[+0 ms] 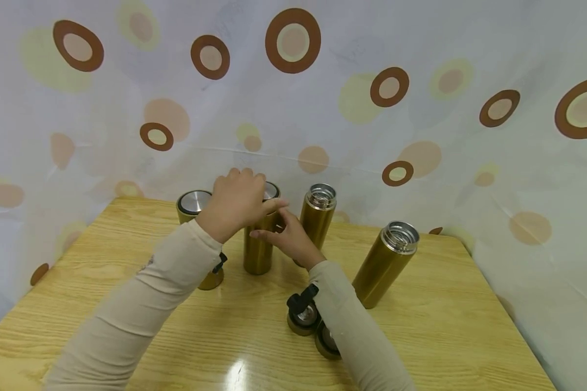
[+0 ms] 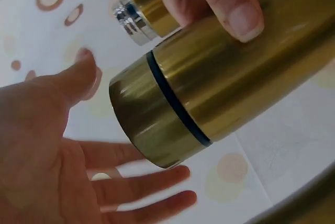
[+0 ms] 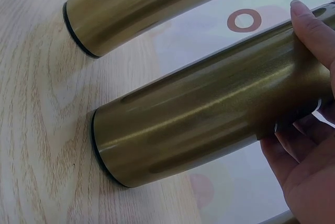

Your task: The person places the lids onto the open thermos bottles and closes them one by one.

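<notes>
A gold thermos (image 1: 258, 252) stands upright on the table, its lid on, between the two hands. My right hand (image 1: 295, 238) grips its upper body, with the thumb on one side and the fingers curled round the other (image 3: 309, 161). Over the lid (image 2: 152, 111) is my left hand (image 1: 237, 200). In the left wrist view its fingers are spread and nearly straight beside the lid, and the thumb stands apart from it. A dark ring marks where lid and body meet.
To the left stands another lidded thermos (image 1: 194, 202), partly behind the left arm. Two thermoses without lids, one near the wall (image 1: 317, 220) and one farther right (image 1: 383, 266), show steel necks. Two loose lids (image 1: 303, 324) lie by the right forearm. A patterned sheet (image 1: 293, 119) hangs behind the table.
</notes>
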`<state>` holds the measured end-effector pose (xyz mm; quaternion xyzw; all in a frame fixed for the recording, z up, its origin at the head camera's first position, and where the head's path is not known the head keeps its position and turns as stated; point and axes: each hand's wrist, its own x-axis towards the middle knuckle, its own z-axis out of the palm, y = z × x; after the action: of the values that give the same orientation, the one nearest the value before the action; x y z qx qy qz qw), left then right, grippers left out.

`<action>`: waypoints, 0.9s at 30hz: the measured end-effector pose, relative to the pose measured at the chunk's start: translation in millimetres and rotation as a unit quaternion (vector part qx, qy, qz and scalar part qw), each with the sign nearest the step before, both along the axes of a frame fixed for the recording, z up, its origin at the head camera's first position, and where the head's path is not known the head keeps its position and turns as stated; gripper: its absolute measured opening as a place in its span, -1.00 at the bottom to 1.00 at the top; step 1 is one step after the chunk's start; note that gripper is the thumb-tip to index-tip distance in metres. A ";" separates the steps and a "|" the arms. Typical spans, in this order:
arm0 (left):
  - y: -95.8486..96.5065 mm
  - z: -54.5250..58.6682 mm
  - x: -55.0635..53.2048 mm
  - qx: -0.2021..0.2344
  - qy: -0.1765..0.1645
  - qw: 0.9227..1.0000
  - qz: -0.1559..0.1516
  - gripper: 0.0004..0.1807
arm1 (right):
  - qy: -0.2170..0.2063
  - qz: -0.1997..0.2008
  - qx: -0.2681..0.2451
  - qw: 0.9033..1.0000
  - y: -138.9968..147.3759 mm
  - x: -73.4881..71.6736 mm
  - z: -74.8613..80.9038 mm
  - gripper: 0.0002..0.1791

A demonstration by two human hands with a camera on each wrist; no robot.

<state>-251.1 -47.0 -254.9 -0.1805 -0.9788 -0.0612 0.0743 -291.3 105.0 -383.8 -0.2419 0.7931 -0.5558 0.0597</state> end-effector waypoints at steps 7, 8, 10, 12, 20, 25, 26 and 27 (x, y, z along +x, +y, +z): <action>10.8 -8.7 0.9 0.005 0.084 0.994 0.074 -0.22 | 0.006 0.013 -0.014 1.000 0.3 -2.5 -3.0 -0.28; 11.7 -9.2 0.7 0.007 0.088 0.994 0.072 -0.25 | 0.007 0.015 -0.016 1.000 0.5 -2.8 -3.0 -0.28; 12.8 -9.7 -0.3 0.011 0.093 0.994 0.063 -0.32 | 0.010 0.018 -0.017 1.000 0.6 -3.1 -2.9 -0.27; 12.5 -10.0 -1.8 0.009 0.098 0.994 0.051 -0.37 | 0.011 0.017 -0.016 1.000 0.7 -3.1 -2.6 -0.26; 2.1 -5.3 -12.0 -0.018 0.044 0.999 -0.022 -0.42 | 0.004 0.008 -0.010 1.000 1.5 -1.2 -1.7 -0.20; -4.3 0.2 -16.0 -0.010 -0.021 0.999 -0.047 -0.50 | -0.002 0.007 -0.013 1.000 1.3 -0.7 -1.8 -0.19; -5.1 1.2 -16.4 -0.010 -0.027 0.998 -0.052 -0.52 | -0.002 0.007 -0.014 1.000 1.1 -0.8 -1.8 -0.19; -5.9 2.1 -16.8 -0.010 -0.030 0.998 -0.058 -0.53 | -0.002 0.007 -0.015 1.000 0.9 -0.8 -1.9 -0.19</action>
<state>-267.9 -52.9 -252.8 -0.2357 -0.9691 -0.0607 0.0390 -292.1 105.9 -385.6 -0.2473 0.7828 -0.5677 0.0621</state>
